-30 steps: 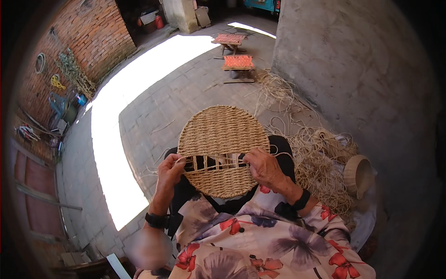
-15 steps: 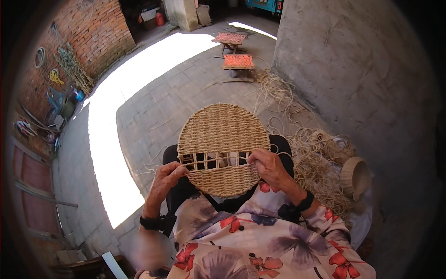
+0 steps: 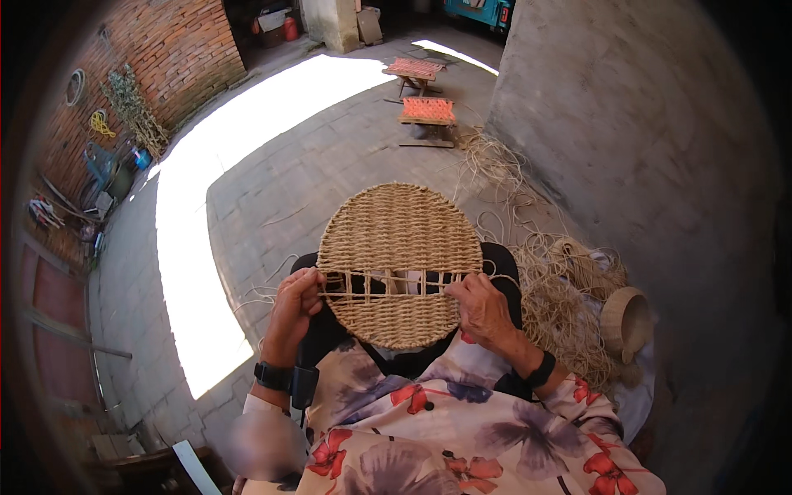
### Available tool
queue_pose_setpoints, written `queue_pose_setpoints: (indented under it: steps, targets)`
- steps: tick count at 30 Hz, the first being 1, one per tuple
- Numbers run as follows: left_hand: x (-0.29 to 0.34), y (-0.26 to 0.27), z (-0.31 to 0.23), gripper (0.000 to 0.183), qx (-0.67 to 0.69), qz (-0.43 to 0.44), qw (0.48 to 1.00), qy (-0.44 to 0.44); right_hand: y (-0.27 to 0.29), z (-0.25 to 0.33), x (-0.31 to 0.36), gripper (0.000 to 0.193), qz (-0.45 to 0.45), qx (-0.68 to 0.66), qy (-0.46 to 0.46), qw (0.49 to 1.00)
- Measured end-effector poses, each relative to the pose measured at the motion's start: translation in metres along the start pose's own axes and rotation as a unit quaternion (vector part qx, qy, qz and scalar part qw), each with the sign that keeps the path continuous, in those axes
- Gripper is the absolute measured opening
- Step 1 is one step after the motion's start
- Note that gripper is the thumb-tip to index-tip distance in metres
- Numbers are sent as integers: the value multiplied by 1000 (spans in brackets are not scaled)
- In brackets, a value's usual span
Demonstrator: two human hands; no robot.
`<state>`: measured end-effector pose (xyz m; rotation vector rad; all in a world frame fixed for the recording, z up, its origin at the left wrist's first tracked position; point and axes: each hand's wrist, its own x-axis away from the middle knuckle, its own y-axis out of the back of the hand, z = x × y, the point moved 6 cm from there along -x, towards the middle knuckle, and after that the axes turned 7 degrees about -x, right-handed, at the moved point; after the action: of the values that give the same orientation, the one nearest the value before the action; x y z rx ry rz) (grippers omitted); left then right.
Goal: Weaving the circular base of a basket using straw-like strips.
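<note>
Head view: a round, straw-coloured panel woven from twisted cord (image 3: pixel 400 223) lies over the person's lap, between knees in black cloth (image 3: pixel 503 260). Below the panel's middle, a band is unwoven; pale upright cords cross it, and dark cloth shows through between them. Above and below this band the weave is dense.

At the panel's left edge, the left hand (image 3: pixel 297 301) has thumb and fingers pinched together on a thin straw-coloured cord (image 3: pixel 371 295), which runs across the unwoven band. At the panel's right edge, the right hand (image 3: pixel 485 312) has its fingers bent inward, with the tips gripping at the other end of that cord; part of the grip is hidden behind the fingers. A black band (image 3: pixel 274 376) circles the left wrist, and another the right. Nearest the person, below the panel, spreads a pale shirt with red and purple flowers (image 3: pixel 462 429).

Right of the panel sits a large tangled heap of straw-coloured cord (image 3: pixel 557 289), with a small pale woven basket (image 3: pixel 624 322) on its far side. Beyond the panel stand two low wooden stools with orange-red woven seats (image 3: pixel 428 110) on grey paving (image 3: pixel 272 186). Far to the panel's upper left rises a red brick wall (image 3: pixel 186 49).
</note>
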<state>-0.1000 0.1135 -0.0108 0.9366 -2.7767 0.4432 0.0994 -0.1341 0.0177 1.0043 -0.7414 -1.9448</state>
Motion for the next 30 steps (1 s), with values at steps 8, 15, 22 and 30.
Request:
queue_pose_setpoints:
  steps: [8, 15, 22, 30]
  targets:
    - [-1, 12, 3, 19, 56, -16, 998, 10, -2, -10, -9, 20, -18, -45, 12, 999]
    - [17, 7, -19, 20, -3, -37, 999, -24, -2, -2, -25, 24, 29, -66, 8, 997]
    - [50, -60, -98, 18, -247, -9, 950, -189, -10, 98, -83, 26, 7, -398, 111, 911]
    - [14, -89, -40, 19, -358, 0, 909, -213, -2, 46, -53, 14, -85, -377, -42, 921]
